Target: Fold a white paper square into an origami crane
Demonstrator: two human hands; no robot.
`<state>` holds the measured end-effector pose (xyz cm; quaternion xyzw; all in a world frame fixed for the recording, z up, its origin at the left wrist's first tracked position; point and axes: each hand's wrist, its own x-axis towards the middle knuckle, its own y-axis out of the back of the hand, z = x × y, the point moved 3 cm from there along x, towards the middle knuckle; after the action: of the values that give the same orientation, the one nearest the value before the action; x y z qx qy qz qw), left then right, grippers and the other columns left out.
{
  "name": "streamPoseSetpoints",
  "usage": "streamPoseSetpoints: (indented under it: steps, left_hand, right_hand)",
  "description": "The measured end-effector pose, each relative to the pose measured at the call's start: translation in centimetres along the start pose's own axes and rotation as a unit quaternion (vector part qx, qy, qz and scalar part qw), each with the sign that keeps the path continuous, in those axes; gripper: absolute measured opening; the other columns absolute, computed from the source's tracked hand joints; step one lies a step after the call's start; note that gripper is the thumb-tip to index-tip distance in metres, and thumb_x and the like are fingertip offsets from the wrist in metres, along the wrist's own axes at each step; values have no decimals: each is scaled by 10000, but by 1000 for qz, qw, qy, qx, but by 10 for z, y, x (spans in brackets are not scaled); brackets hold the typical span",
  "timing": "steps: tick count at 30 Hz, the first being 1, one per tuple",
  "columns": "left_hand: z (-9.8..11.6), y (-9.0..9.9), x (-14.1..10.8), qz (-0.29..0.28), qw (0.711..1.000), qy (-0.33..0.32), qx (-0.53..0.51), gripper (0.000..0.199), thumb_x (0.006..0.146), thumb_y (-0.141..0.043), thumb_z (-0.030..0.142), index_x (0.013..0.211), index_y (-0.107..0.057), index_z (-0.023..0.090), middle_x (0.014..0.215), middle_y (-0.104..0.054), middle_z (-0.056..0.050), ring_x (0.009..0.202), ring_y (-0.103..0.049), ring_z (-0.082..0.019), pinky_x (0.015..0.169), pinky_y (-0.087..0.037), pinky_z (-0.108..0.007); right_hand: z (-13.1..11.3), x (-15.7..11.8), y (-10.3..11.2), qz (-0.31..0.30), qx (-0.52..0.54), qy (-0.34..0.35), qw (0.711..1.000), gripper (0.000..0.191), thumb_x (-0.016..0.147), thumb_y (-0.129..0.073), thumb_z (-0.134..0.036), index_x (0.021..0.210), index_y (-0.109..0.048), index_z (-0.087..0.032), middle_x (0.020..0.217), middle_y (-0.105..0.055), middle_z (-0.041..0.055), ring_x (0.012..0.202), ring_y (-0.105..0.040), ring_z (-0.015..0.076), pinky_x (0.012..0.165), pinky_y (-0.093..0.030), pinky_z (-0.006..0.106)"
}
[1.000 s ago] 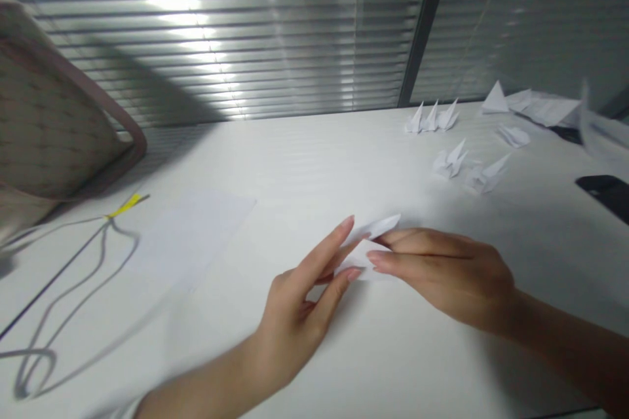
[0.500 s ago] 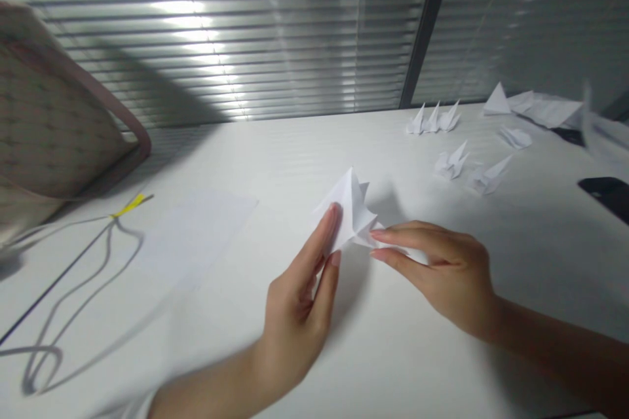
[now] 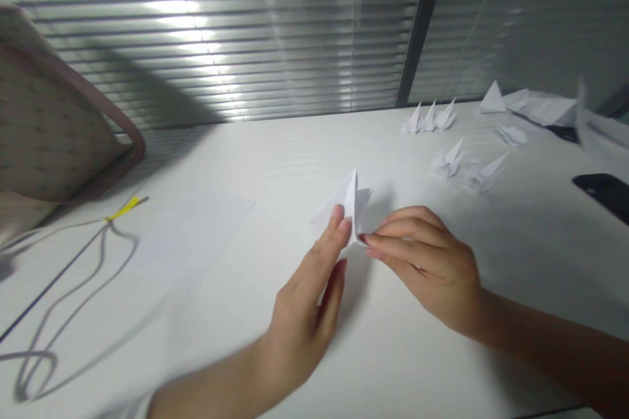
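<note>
A white folded paper piece (image 3: 350,191) with a pointed top is held between my two hands above the white table. My left hand (image 3: 309,294) grips it from the lower left, fingers pressed on its front and the thumb lower down. At its lower right corner, the fingertips of my right hand (image 3: 427,262) pinch the paper. Part of the piece is covered by my fingers. Several small folded paper cranes (image 3: 430,119) stand in a row farther back, and more cranes (image 3: 447,160) sit in front of them.
A flat white sheet (image 3: 196,229) lies on the left, beside a grey cable (image 3: 101,262) with a yellow tie (image 3: 126,207). A bag (image 3: 54,111) stands at the far left. Loose folded papers (image 3: 540,107) and a black phone (image 3: 604,193) are on the right. Blinds (image 3: 275,33) close off the back.
The paper's right flap has been brought in, so the piece looks narrower. My right hand has shifted slightly left, and my left fingers now reach farther across the paper's front.
</note>
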<state>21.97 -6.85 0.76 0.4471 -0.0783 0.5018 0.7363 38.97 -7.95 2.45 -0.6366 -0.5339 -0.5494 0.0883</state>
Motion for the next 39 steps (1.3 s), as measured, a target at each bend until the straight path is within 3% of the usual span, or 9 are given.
streamPoseSetpoints:
  steps: [4,9,14,17,20,24,29,35,39]
  left_hand:
    - [-2,0,3,-9,1000,-1,-3,591,891,-444,-1,1438,-334,192,1494,-372,-41,1352,-362,-140,1135,-273,-243]
    - [1,2,2,-20,999,-47,4,562,887,-480,16,1412,-380,190,1447,-442,-72,1289,-462,-161,1088,-377,-279]
    - [2,9,5,13,999,-29,-8,467,848,-605,59,1270,-555,254,1257,-634,-15,1066,-640,-137,988,-479,-263]
    - [1,15,8,52,998,16,-28,420,830,-638,65,1165,-636,318,1167,-684,49,974,-677,-118,936,-508,-235]
    - [-3,19,9,86,989,109,-44,344,834,-652,123,1072,-684,370,1092,-709,98,942,-691,-114,923,-516,-219]
    - [-8,22,8,99,977,182,-57,281,830,-668,187,1006,-707,403,1034,-721,130,936,-695,-116,896,-526,-193]
    - [-10,22,8,99,973,198,-57,239,818,-683,213,976,-724,389,1013,-731,115,927,-698,-137,900,-525,-218]
    - [-16,23,10,111,952,261,-118,112,805,-697,289,898,-758,306,974,-751,44,907,-702,-192,854,-555,-273]
    - [-26,24,10,119,933,297,-166,154,788,-706,363,885,-761,258,951,-757,-1,903,-692,-225,824,-557,-311]
  right_hand:
    - [2,-2,-2,-32,0,10,999,195,826,-640,-61,1008,-686,-114,873,-721,71,896,-591,188,788,-525,346]
    - [0,-1,-2,-48,19,15,999,87,838,-640,-96,906,-686,-125,895,-723,76,864,-613,178,791,-513,355]
    - [0,0,-3,-68,64,19,995,83,841,-631,-81,878,-681,-136,859,-724,57,867,-622,173,775,-512,344]
    - [2,0,-4,-66,80,5,995,113,820,-669,-112,932,-673,-116,864,-730,67,867,-632,170,786,-523,329]
    - [5,0,-5,-55,86,-15,995,160,812,-679,-119,971,-668,-107,873,-735,80,845,-644,163,773,-534,308]
    - [8,1,-6,-45,97,-40,993,135,810,-677,-105,943,-676,-125,854,-736,71,807,-652,156,756,-528,307]
    - [9,3,-5,-36,98,-61,993,37,802,-683,-107,825,-686,-135,787,-711,65,767,-624,157,718,-504,316]
    - [16,0,-3,-33,95,-82,992,44,814,-673,-137,822,-687,-178,754,-710,25,696,-611,148,656,-496,299]
    - [21,-1,-2,-39,94,-106,989,69,845,-634,-154,862,-693,-186,770,-711,33,726,-629,157,676,-502,304]
